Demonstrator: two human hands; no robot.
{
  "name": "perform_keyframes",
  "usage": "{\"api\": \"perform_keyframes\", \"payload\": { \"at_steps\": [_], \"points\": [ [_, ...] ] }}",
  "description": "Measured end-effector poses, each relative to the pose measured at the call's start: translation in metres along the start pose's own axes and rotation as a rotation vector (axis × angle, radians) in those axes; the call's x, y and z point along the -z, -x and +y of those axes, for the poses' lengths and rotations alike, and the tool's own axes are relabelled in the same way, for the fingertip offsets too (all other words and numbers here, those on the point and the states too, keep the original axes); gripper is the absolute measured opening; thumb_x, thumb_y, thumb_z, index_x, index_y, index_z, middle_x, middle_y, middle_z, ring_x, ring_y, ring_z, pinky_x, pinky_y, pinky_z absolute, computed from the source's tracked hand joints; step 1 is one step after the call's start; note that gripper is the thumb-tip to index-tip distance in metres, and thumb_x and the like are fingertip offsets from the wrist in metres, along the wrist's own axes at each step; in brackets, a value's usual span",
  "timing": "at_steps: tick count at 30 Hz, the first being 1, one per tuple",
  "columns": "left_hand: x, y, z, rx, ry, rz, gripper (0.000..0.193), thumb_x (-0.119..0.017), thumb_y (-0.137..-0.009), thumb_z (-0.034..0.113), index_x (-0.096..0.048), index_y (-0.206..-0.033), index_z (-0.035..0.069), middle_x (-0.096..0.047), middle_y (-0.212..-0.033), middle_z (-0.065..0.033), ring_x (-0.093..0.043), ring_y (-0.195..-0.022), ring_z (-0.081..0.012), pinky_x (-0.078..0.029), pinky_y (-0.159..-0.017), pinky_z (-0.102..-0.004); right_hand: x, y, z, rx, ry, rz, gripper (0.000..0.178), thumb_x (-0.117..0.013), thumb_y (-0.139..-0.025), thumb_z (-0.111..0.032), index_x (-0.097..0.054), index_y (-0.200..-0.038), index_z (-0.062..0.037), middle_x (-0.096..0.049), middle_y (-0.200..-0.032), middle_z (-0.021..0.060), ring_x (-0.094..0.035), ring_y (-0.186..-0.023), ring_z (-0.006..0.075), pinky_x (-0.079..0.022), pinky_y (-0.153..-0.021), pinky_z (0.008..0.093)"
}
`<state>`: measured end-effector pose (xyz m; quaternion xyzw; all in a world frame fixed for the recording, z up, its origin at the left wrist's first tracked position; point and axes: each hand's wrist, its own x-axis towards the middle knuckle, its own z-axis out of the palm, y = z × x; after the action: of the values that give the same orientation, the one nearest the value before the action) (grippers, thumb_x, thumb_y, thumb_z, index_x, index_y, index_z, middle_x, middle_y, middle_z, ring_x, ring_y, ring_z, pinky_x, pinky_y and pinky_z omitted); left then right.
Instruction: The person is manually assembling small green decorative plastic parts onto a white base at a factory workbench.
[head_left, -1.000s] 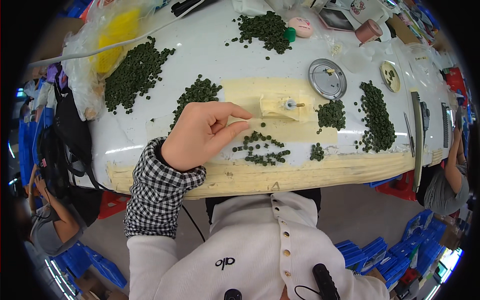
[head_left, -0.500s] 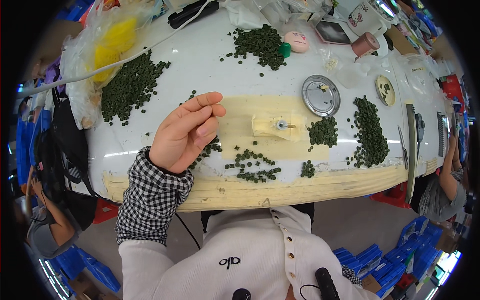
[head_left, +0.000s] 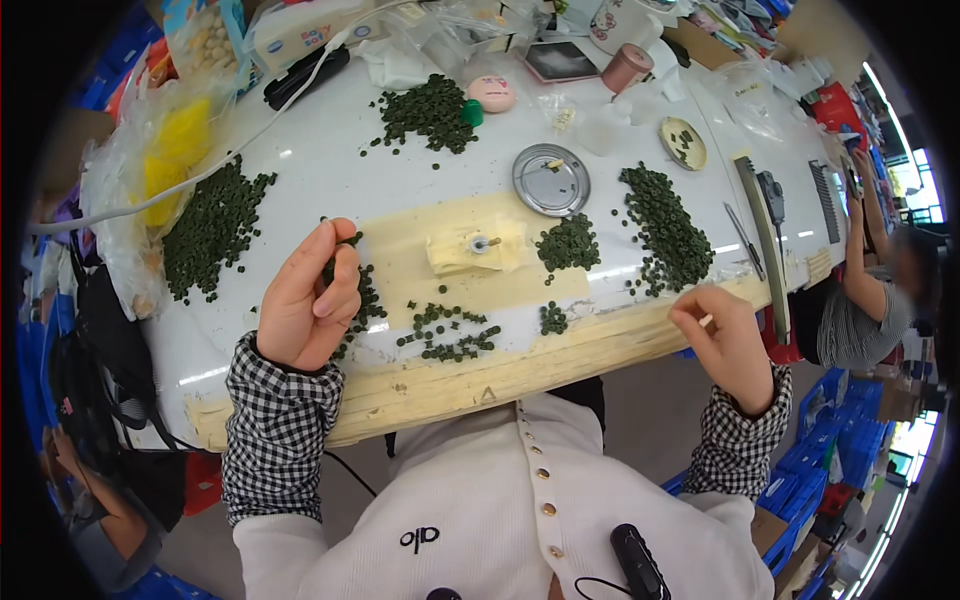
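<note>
My left hand (head_left: 303, 298) hovers over the table's left part with thumb and fingers drawn into a pinch. Dark green bits show by its fingertips; whether it grips one, I cannot tell. Beneath and beside it lies a strip of small dark green discs (head_left: 368, 300). Over the front edge at the right, my right hand (head_left: 728, 345) is curled, thumb and forefinger together; anything between them is too small to make out. Between the hands, a tape-covered block (head_left: 455, 252) with a small upright metal piece (head_left: 481, 243) sits on a yellowish taped patch (head_left: 385, 222). Loose green discs (head_left: 455, 335) lie before it.
Disc heaps lie at far left (head_left: 212, 228), at the back (head_left: 430, 112) and at right (head_left: 665, 230). A round metal dish (head_left: 552, 205), a cream dish (head_left: 683, 143), tweezers (head_left: 743, 240) and a long flat bar (head_left: 762, 240) lie at right. A white cable (head_left: 190, 183) crosses the left.
My right hand has come into view at the front right. My left hand's fingers have drawn in and it sits lower left. The whole view has shifted and tilted.
</note>
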<state>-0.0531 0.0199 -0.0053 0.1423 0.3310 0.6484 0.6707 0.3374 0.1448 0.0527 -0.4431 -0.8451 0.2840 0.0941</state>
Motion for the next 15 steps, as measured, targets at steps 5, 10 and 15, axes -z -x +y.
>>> {"api": "perform_keyframes", "payload": {
  "at_steps": [5, 10, 15],
  "points": [
    [-0.002, -0.002, -0.004, -0.012, -0.031, 0.008, 0.026, -0.036, -0.104, 0.021, -0.053, -0.111, 0.003, -0.054, -0.076, 0.0, -0.032, -0.048, -0.0027, -0.027, -0.043, -0.017, -0.01, -0.005, 0.019, -0.071, 0.088, 0.231, 0.038, -0.074, -0.079, -0.018, -0.058, -0.106, 0.0027, -0.056, -0.095, 0.0124, -0.057, -0.074, 0.0198, -0.048, -0.064, 0.0304],
    [-0.002, -0.003, -0.005, -0.014, -0.079, 0.015, 0.026, -0.036, -0.104, 0.021, -0.053, -0.111, 0.003, -0.054, -0.076, 0.0, -0.033, -0.048, -0.0026, -0.027, -0.043, -0.0169, -0.028, -0.013, 0.027, 0.066, 0.411, 0.476, 0.058, -0.077, -0.075, -0.034, -0.053, -0.117, -0.0005, -0.05, -0.105, 0.016, -0.053, -0.092, 0.0297, -0.046, -0.079, 0.0369],
    [0.001, -0.003, -0.006, -0.004, -0.106, 0.01, 0.026, -0.036, -0.104, 0.021, -0.053, -0.11, 0.003, -0.054, -0.076, 0.0002, -0.033, -0.049, -0.0023, -0.027, -0.043, -0.0168, -0.04, -0.031, 0.041, 0.103, 0.557, 0.561, 0.049, -0.07, -0.081, -0.037, -0.055, -0.113, -0.0031, -0.052, -0.103, 0.0156, -0.052, -0.096, 0.0316, -0.046, -0.079, 0.0386]
  ]
}}
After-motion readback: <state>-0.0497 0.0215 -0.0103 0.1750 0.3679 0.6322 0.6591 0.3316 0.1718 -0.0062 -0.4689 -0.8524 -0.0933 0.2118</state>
